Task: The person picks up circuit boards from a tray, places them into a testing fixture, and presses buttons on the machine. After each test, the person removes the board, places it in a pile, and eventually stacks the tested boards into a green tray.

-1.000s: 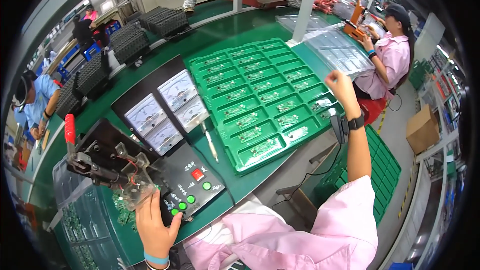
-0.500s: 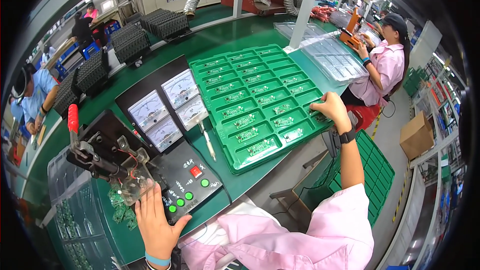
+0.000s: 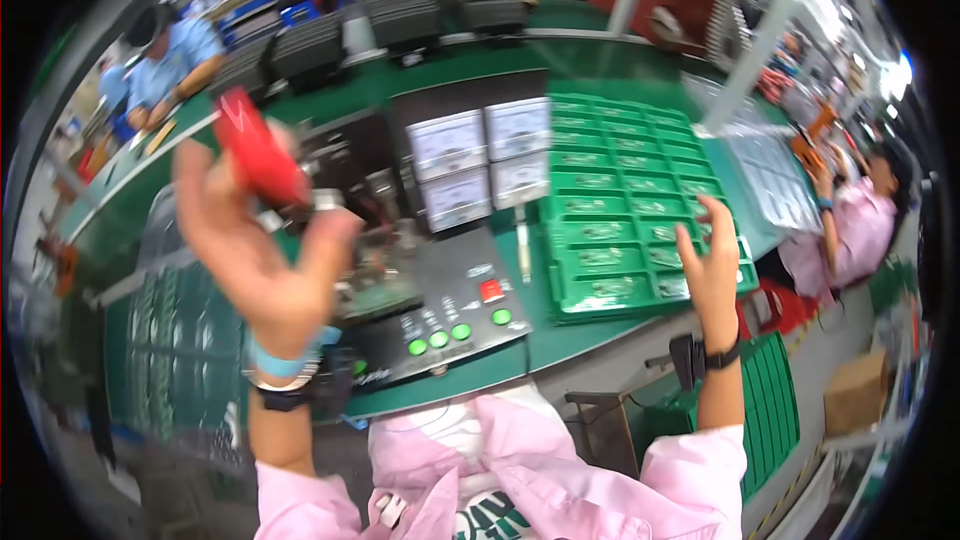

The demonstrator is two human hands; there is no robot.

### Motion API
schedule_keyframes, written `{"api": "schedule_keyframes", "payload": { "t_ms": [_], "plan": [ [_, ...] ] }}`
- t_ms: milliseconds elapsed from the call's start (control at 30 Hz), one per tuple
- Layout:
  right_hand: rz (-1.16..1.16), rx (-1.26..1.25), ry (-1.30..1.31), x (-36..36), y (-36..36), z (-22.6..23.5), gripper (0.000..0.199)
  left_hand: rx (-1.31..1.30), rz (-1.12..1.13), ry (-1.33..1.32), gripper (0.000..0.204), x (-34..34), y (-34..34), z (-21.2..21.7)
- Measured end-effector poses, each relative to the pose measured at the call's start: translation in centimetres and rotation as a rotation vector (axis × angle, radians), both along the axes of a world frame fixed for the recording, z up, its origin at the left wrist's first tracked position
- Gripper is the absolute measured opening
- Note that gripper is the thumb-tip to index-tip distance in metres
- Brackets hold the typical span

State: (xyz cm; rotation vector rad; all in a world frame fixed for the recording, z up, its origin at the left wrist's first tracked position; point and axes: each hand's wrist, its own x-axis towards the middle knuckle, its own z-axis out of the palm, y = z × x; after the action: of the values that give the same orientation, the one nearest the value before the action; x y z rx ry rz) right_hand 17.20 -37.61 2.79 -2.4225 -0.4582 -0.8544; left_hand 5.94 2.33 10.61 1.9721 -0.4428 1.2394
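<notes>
While left hand [image 3: 262, 250] grips red handle [image 3: 258, 155], right hand [image 3: 712, 265] touches green tray [image 3: 640, 220].

Count, head view.
- White square-faced analogue panel meters [image 3: 487, 168]: 4, in a two-by-two block at 12 o'clock.
- Round green push buttons [image 3: 440, 338] on the grey control panel: 4.
- Square red button [image 3: 491, 290]: 1.
- Large green plastic tray of circuit boards [image 3: 640, 202]: 1, at 2 o'clock; compartments in 2 columns, rows too blurred to count.
- Red lever handle [image 3: 258, 148]: 1, at 10 o'clock.
- Other persons visible: 2 clearly.
</notes>
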Motion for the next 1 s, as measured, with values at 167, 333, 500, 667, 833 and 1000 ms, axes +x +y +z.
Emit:
{"api": "schedule_keyframes", "payload": {
  "t_ms": [167,333,500,667,833,1000],
  "plan": [
    [0.527,-0.034,-0.044,-5.4,8.4,-1.2,0.063,0.429,-0.031,0.087,0.066,-5.7,1.3,-4.1],
    [0.903,-0.228,-0.01,-10.2,15.2,-4.7,0.064,0.316,-0.004,0.409,0.06,-8.1,4.1,-7.2],
    [0.748,0.025,-0.103,-11.4,17.4,-5.5,0.057,0.401,0.149,0.647,0.055,-9.7,5.9,-9.8],
    [0.741,-0.316,-0.11,-11.7,17.9,-7.4,0.049,0.492,0.144,0.683,0.056,-9.4,6.5,-10.5],
    [0.743,-0.237,-0.116,-11.6,18.3,-7.5,0.043,0.42,0.106,0.626,0.063,-8.6,6.3,-8.8],
    [0.726,-0.231,-0.126,-11.9,18.2,-6.8,0.04,0.504,0.05,0.7,0.074,-6.7,6.4,-7.5]
  ]
}}
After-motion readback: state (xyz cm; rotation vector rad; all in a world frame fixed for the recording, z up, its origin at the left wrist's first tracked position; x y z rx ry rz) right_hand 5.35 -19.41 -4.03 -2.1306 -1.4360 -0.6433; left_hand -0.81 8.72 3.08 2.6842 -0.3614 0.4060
